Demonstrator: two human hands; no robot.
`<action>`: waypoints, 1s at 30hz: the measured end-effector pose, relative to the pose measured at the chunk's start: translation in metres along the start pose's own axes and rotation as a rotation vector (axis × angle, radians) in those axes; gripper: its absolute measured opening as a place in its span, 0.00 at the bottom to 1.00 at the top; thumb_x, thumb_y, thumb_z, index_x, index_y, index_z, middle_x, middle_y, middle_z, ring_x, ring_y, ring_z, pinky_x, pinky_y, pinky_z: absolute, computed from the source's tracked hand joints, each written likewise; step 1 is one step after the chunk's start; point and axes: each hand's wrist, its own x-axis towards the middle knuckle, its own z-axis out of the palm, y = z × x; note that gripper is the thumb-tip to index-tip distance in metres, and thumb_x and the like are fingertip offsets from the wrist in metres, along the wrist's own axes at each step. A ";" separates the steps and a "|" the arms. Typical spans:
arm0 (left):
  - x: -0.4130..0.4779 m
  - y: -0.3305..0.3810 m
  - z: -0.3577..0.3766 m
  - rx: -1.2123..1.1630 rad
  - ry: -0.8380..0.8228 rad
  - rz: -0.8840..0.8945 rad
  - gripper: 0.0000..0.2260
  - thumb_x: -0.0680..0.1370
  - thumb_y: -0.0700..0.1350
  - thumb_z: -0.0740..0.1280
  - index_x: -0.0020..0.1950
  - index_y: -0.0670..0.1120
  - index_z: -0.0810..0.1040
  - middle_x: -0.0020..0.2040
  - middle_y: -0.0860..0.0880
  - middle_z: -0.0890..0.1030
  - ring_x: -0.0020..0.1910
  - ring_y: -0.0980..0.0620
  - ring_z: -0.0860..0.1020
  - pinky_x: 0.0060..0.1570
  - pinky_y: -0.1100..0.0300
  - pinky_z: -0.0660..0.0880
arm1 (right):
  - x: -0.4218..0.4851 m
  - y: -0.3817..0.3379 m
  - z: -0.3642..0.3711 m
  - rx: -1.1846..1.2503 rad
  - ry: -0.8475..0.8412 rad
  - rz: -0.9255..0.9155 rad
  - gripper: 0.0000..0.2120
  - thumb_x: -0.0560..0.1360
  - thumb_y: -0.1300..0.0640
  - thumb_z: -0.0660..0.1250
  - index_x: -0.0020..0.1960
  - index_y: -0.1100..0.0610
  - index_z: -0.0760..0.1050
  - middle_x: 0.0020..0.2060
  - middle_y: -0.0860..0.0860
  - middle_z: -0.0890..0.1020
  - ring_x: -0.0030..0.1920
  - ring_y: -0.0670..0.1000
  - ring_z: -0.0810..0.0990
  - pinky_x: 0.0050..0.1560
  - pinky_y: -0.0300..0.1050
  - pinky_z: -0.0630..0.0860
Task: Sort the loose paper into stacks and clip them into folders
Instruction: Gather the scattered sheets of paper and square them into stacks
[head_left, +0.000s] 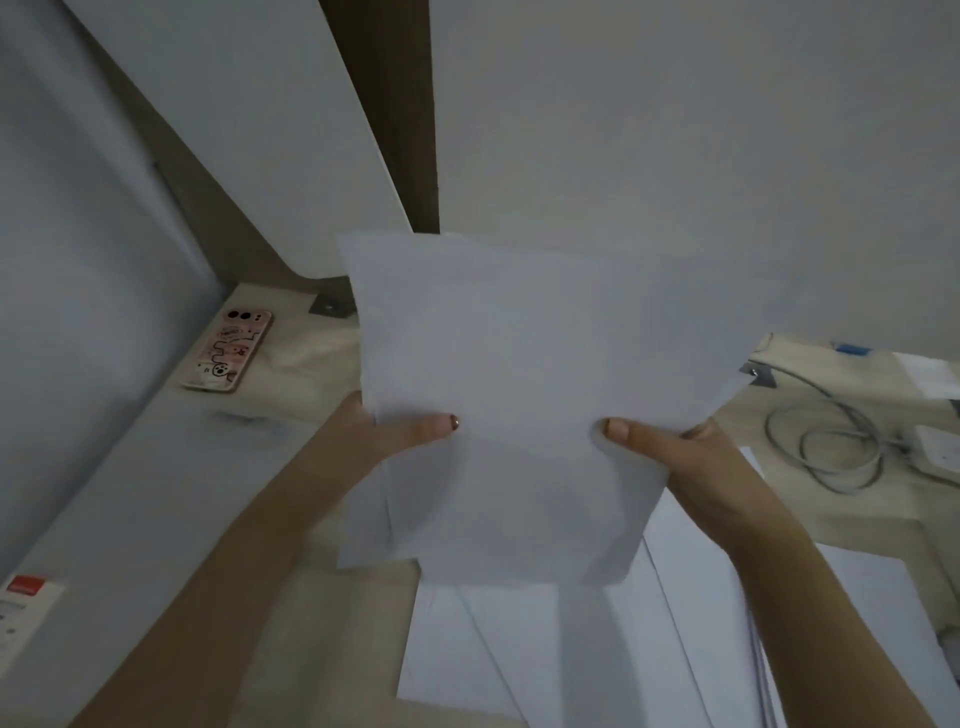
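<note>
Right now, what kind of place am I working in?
Probably a desk at home or in a small office. Both hands hold a stack of paper over more loose sheets, with a phone beside the wall and a coiled cable on the surface.

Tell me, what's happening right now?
Left hand, right hand both gripping paper bundle, raised. More loose sheets below. Nothing blocking.
</note>
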 end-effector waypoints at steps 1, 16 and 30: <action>0.002 0.004 0.002 -0.025 0.017 0.027 0.15 0.58 0.51 0.75 0.44 0.57 0.84 0.46 0.54 0.85 0.47 0.57 0.83 0.43 0.68 0.77 | -0.001 -0.005 0.001 0.003 0.013 -0.044 0.25 0.50 0.43 0.80 0.46 0.49 0.84 0.45 0.47 0.86 0.47 0.47 0.84 0.44 0.36 0.78; 0.000 -0.018 0.013 -0.105 0.209 -0.016 0.10 0.70 0.38 0.72 0.43 0.53 0.80 0.40 0.58 0.85 0.42 0.59 0.83 0.38 0.69 0.78 | -0.006 0.038 0.000 -0.063 0.231 0.076 0.12 0.71 0.61 0.68 0.52 0.51 0.79 0.47 0.44 0.85 0.49 0.42 0.83 0.44 0.32 0.77; 0.006 -0.051 0.030 -0.168 0.255 -0.138 0.07 0.72 0.39 0.71 0.45 0.50 0.81 0.38 0.57 0.85 0.40 0.58 0.83 0.36 0.68 0.77 | -0.005 0.054 0.012 0.010 0.264 0.176 0.17 0.66 0.48 0.68 0.53 0.50 0.79 0.50 0.46 0.85 0.52 0.48 0.83 0.47 0.39 0.77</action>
